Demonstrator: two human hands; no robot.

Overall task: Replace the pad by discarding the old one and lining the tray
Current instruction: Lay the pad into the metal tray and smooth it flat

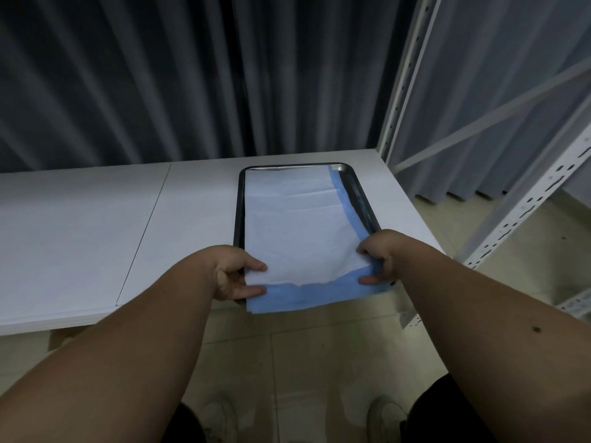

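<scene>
The tray (pixel 359 195) sat lengthwise on the white table (pixel 96 225), its near end at the table's front edge, probably so the person could reach it standing close. Inside the tray lay the pad (pixel 297 225), white face up with a blue border, filling most of the tray but leaving a dark strip of bare metal along the tray's right wall. The pad's near edge hung past the tray's near rim, over the floor. The left hand (pixel 235 274) pinched the pad's near left corner between thumb and curled fingers, and the right hand (pixel 377 260) pinched the near right corner the same way, so the sheet stayed taut and level. Whether this pad was the old one being lifted out or the fresh one being squared up could not be told.
</scene>
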